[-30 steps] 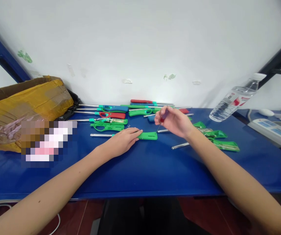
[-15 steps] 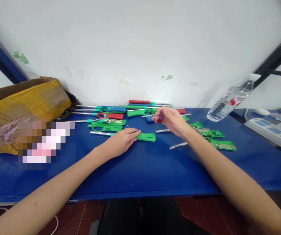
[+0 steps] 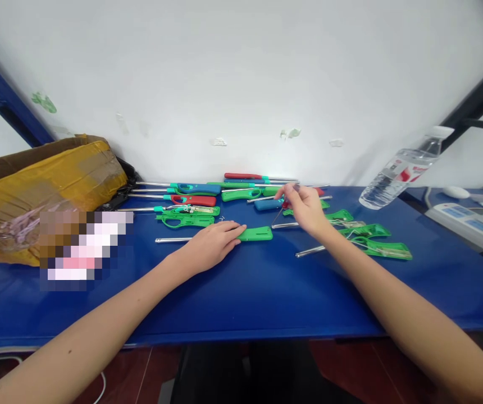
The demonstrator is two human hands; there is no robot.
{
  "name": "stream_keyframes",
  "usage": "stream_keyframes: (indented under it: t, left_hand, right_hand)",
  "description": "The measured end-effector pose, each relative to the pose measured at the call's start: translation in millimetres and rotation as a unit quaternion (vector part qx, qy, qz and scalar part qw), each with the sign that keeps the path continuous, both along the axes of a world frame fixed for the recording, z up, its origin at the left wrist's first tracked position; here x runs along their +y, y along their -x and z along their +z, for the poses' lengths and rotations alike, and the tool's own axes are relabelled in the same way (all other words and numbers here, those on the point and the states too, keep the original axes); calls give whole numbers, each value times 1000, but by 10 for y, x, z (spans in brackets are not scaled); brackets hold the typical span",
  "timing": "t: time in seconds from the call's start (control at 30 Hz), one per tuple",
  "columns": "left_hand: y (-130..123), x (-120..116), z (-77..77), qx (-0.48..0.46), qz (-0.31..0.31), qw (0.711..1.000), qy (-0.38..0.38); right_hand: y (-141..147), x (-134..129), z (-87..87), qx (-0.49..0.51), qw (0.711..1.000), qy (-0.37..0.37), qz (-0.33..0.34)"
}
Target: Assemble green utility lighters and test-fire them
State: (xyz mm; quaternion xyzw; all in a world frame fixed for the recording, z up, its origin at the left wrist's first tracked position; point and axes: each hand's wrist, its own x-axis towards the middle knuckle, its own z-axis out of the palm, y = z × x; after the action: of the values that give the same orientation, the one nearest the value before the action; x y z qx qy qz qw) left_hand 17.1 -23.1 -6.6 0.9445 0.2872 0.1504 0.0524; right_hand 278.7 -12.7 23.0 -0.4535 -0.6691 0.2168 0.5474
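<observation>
My left hand (image 3: 216, 244) is closed over the middle of a green gas lighter (image 3: 256, 233) lying flat on the blue table (image 3: 241, 297). The lighter's metal tube sticks out to the left, and its green handle end shows on the right. In my right hand (image 3: 306, 210) is a thin screwdriver (image 3: 285, 206) with a red handle, pinched and slanting down. Its tip is by the right end of the lighter; whether they touch, I cannot tell. Just behind my left hand lie a few tiny screws (image 3: 222, 218), too small to make out well.
Opened green lighters (image 3: 387, 248) lie to the right, with inner parts showing. Another opened one (image 3: 186, 220) and a red lighter (image 3: 195, 200) lie at left, several more along the wall. A taped carton (image 3: 73, 174) stands left; a water bottle (image 3: 397, 174) stands back right.
The screwdriver tip has shifted from over the lighter's handle to its right end. The lighter has turned slightly, its tube now nearer me. The view has swung a little.
</observation>
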Motion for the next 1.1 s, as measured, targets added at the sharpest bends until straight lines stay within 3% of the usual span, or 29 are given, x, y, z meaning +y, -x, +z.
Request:
stream_keyframes:
  t: [0.27, 0.47, 0.57, 0.73, 0.9, 1.1]
  left_hand:
    - [-8, -15, 14, 5, -2, 1000, -1]
    - [20, 0, 19, 23, -4, 1000, -12]
    - [42, 7, 21, 28, -14, 999, -13]
    - [50, 0, 30, 32, -8, 999, -6]
    - [66, 6, 36, 24, 14, 1000, -1]
    - [118, 55, 32, 4, 28, 1000, 3]
  right_hand:
    - [-8, -71, 105, 59, 995, -60, -61]
    - [-25, 40, -164, -95, 993, 69, 21]
    - [-50, 61, -247, -183, 980, 54, 49]
    - [-81, 47, -255, -363, 931, 27, 12]
    - [-74, 57, -291, -403, 915, 9, -23]
    - [-84, 59, -293, -400, 916, 4, -20]
